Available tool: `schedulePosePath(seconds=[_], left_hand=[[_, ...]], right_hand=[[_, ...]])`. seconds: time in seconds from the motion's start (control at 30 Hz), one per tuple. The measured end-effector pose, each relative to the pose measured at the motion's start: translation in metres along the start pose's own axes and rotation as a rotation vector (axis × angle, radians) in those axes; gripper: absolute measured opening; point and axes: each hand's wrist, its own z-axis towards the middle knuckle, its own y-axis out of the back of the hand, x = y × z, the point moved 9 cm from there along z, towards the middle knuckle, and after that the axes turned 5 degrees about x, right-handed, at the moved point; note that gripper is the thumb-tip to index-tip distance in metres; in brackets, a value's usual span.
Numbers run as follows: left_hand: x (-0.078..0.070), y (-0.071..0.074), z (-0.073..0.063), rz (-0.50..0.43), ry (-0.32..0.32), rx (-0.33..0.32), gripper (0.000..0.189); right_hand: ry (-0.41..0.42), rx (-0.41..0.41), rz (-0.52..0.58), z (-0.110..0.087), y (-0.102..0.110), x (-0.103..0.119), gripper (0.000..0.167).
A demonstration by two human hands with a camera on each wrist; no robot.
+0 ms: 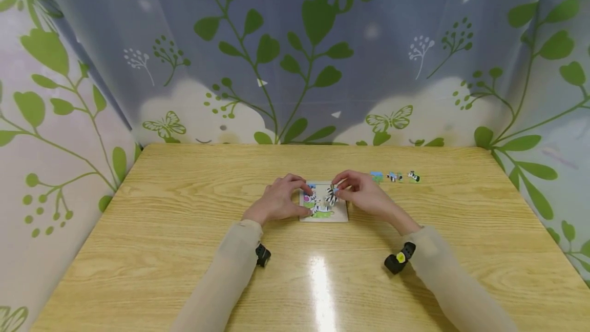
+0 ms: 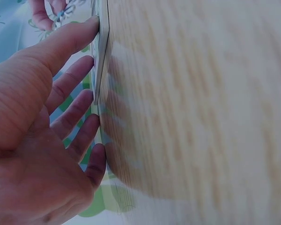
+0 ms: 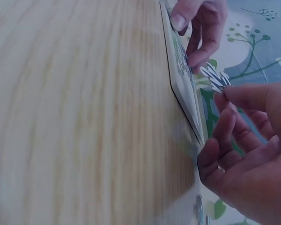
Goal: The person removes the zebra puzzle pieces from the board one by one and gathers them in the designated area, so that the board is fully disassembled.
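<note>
A small square puzzle board (image 1: 340,216) lies flat on the table with a zebra picture partly laid out in it. My left hand (image 1: 279,200) rests at its left side, thumb (image 2: 86,33) and fingertips touching the board, fingers only slightly bent. Between thumb and index finger, my right hand (image 1: 364,195) pinches a black-and-white striped puzzle piece (image 3: 216,78). It holds that piece raised over the board's right part, tilted and apart from the surface in the right wrist view.
Several loose puzzle pieces lie in a row right of the board, among them a blue-green one (image 1: 376,176) and a black-and-white one (image 1: 414,177). Behind the wooden table (image 1: 184,178) hangs a leaf-patterned curtain (image 1: 286,65), with more fabric at both sides.
</note>
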Motion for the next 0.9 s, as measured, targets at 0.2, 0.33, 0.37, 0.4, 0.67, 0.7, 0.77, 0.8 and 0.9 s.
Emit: schedulePosePath(seconds=[0.2,0.33,0.37,0.4,0.67,0.7,0.77,0.8,0.9], left_hand=[[0.000,0.000,-0.001,-0.003,-0.010,-0.002,0.039],[0.000,0.001,-0.002,-0.008,-0.012,-0.001,0.039],[0.000,0.001,-0.002,-0.007,-0.011,-0.001,0.039],[0.000,0.001,-0.002,-0.008,-0.011,-0.002,0.039],[0.000,0.000,-0.002,-0.009,-0.013,-0.003,0.039],[0.000,0.000,-0.002,-0.008,-0.013,-0.003,0.039],[0.000,0.000,-0.002,-0.006,-0.013,-0.003,0.039],[0.000,0.000,-0.002,-0.007,-0.013,-0.003,0.039],[-0.001,0.000,-0.002,-0.006,-0.014,-0.002,0.039]], right_hand=[[0.023,-0.015,-0.012,-0.011,0.016,-0.004,0.022],[0.024,-0.031,-0.023,-0.020,0.027,-0.009,0.023],[0.023,-0.035,-0.028,-0.023,0.031,-0.010,0.024],[0.020,-0.038,-0.029,-0.025,0.033,-0.012,0.024],[-0.005,-0.095,-0.076,-0.043,0.059,-0.023,0.026],[-0.004,-0.100,-0.083,-0.045,0.062,-0.025,0.027],[-0.009,-0.110,-0.090,-0.049,0.067,-0.027,0.027],[-0.013,-0.115,-0.092,-0.052,0.070,-0.029,0.026],[-0.032,-0.132,-0.106,-0.058,0.078,-0.034,0.026]])
